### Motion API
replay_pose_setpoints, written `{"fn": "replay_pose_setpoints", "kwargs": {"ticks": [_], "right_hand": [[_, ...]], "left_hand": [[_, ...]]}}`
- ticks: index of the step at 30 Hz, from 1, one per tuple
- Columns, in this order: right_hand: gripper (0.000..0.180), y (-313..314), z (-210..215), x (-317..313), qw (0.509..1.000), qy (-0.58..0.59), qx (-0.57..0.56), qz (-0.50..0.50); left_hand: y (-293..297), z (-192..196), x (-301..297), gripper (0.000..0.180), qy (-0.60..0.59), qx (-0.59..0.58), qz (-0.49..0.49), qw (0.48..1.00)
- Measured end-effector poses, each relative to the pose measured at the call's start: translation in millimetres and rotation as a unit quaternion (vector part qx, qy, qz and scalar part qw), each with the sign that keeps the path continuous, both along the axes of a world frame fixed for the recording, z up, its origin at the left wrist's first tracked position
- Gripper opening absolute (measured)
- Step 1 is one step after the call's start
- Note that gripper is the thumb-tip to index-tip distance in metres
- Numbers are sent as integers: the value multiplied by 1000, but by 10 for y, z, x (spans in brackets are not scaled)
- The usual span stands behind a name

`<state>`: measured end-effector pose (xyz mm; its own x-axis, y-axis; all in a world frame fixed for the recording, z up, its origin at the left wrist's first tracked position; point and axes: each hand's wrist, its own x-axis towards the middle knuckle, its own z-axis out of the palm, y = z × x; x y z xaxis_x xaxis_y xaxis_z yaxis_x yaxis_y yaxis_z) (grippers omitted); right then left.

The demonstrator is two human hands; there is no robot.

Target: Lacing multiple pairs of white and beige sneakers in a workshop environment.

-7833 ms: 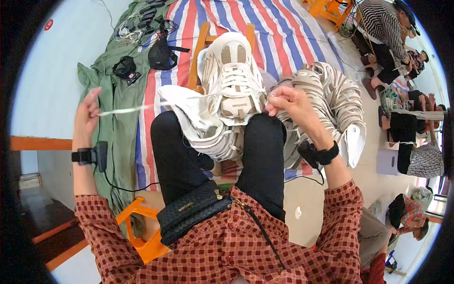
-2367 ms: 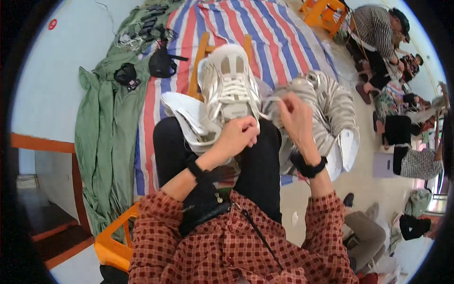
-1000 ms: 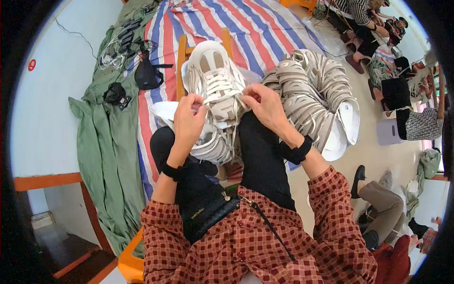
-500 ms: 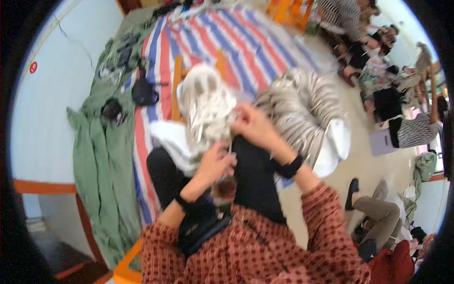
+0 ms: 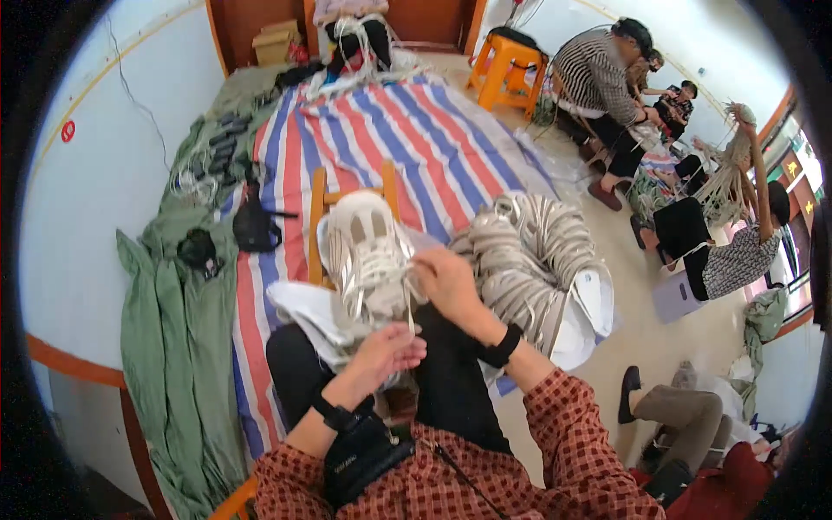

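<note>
A white lace-up shoe upper (image 5: 373, 260) sits in front of me, rounded end away from me, above my lap by a wooden frame. At its right edge my right hand (image 5: 449, 279) is closed, thumb and fingers pinching a pale shoelace (image 5: 410, 308). The lace runs down from there to my left hand (image 5: 386, 357), which pinches it between thumb and forefinger near the shoe's close end, the other fingers loosely bent. White material (image 5: 303, 308) lies over my left thigh beside the shoe.
Thick stacks of similar pale shoe uppers (image 5: 529, 260) lie close on my right. The wooden frame (image 5: 318, 243) stands on a striped sheet (image 5: 347, 130). Green cloth (image 5: 173, 347) and a black bag (image 5: 254, 224) are left. Beyond are an orange stool (image 5: 507, 74) and seated people at handwork.
My view has tilted up, bringing more of the far room in. My left hand's fingers have straightened somewhat. My right hand stays beside the shoe's right edge.
</note>
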<state>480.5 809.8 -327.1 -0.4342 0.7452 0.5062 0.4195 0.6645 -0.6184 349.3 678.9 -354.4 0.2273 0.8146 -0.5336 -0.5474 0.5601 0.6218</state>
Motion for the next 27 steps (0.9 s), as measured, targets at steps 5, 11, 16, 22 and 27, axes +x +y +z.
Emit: {"fn": "replay_pose_setpoints", "kwargs": {"ticks": [5,11,16,22,27], "right_hand": [[13,82,-26,-36,993,34,-106,-24],[13,-109,68,-112,983,72,-166,9],[20,-506,76,-17,961,-108,-234,97],[30,-682,-20,-285,754,-2,-638,154],[21,-560,121,-113,896,-265,-334,124]], "left_hand": [[-146,163,-39,12,155,169,77,970],[-654,400,-642,8,520,167,15,838],[-463,435,-727,12,725,351,100,584],[-7,270,-620,17,535,297,190,768],[298,112,-638,20,615,246,162,732]]}}
